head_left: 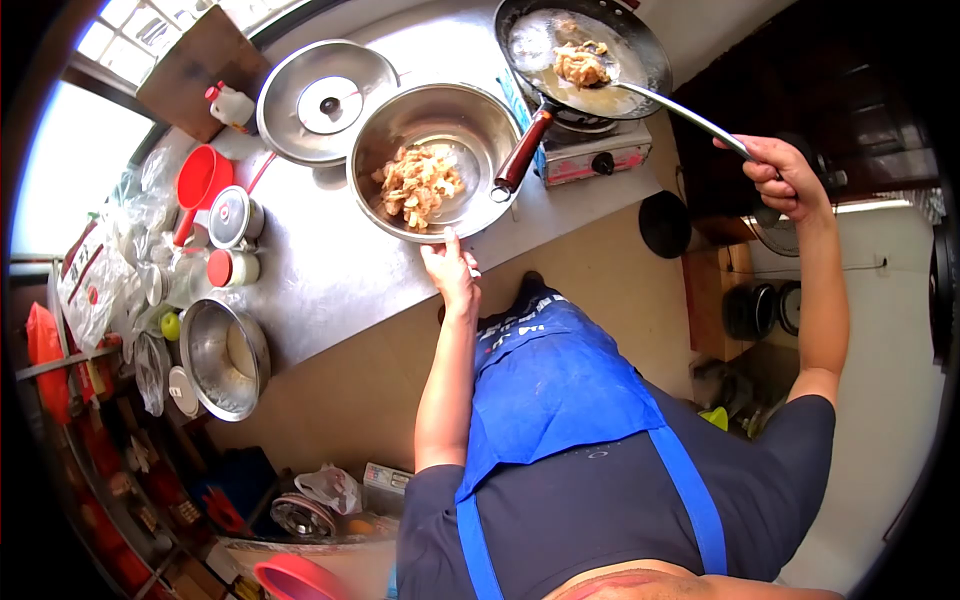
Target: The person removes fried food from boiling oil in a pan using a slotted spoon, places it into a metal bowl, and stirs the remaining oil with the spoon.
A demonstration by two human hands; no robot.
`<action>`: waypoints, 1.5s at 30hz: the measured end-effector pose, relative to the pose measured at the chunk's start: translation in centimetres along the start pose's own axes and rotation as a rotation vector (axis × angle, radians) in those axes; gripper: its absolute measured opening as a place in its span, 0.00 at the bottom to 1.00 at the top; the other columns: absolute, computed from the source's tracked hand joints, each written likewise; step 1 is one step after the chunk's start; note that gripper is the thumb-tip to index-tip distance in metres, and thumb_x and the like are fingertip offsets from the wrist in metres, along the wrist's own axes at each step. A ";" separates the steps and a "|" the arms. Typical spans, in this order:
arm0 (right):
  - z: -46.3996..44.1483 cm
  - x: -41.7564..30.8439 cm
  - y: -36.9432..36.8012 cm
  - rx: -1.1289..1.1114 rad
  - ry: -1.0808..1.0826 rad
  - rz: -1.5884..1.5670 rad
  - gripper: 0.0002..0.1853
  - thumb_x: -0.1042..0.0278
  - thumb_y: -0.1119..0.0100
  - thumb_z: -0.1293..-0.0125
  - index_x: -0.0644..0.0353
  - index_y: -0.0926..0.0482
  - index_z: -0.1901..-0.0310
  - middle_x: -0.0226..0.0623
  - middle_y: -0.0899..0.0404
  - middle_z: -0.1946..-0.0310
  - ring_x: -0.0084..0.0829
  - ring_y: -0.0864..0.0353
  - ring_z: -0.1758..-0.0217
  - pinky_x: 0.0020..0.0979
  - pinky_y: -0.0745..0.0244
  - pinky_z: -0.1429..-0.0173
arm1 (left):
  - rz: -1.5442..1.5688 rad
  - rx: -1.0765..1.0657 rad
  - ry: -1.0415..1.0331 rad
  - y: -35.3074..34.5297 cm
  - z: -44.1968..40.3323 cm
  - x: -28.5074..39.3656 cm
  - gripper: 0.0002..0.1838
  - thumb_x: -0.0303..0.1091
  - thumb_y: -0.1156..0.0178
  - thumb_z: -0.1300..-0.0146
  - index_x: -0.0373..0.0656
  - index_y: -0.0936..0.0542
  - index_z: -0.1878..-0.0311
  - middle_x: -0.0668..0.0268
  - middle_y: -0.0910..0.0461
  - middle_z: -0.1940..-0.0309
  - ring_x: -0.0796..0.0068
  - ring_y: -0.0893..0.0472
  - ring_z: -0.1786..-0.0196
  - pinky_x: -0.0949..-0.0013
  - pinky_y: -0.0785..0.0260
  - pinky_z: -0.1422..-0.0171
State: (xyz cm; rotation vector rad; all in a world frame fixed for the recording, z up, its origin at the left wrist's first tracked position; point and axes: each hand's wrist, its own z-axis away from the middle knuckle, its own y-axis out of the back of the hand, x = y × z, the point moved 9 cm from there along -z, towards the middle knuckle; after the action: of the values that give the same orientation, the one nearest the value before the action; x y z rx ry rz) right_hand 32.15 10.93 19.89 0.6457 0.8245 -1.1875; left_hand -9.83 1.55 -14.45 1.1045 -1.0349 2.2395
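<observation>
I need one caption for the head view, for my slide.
Left hand on a metal bowl, right hand holding a ladle with food at the pan.

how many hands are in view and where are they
2. The left hand is at the near rim of the metal bowl; the right hand grips the long-handled utensil reaching into the pan. No other hand shows.
</observation>
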 end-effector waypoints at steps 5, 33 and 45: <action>0.0 -0.2 -3.4 -0.166 0.097 -0.071 0.20 0.66 0.57 0.14 0.69 0.26 0.30 0.16 0.40 0.82 0.06 0.51 0.90 0.14 0.54 0.91 | -0.040 -0.002 0.026 0.3 -0.5 -0.7 0.14 0.38 0.35 0.24 0.42 0.28 0.47 0.68 0.22 0.70 0.83 0.29 0.84 0.77 0.40 0.89; -3.2 -0.6 -24.0 -0.113 0.659 1.131 0.21 0.73 0.39 0.30 0.62 0.20 0.35 0.56 0.20 0.70 0.53 0.22 0.72 0.41 0.26 0.62 | -0.464 0.233 -0.145 7.9 2.2 4.6 0.21 0.48 0.30 0.27 0.40 0.25 0.61 0.71 0.28 0.78 0.81 0.32 0.77 0.70 0.35 0.73; -0.8 4.6 -25.0 -0.153 0.644 0.863 0.24 0.71 0.43 0.29 0.70 0.24 0.34 0.59 0.16 0.64 0.59 0.15 0.63 0.48 0.22 0.56 | -0.302 -0.337 0.171 0.8 8.2 9.6 0.18 0.46 0.39 0.22 0.37 0.14 0.54 0.70 0.19 0.76 0.87 0.30 0.79 0.80 0.41 0.76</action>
State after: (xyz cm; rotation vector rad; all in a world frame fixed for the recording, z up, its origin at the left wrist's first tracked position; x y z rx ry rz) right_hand 8.55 2.58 15.31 1.1304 0.9961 -0.1157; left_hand -12.03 -4.83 -3.78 0.8439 -1.0468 1.8065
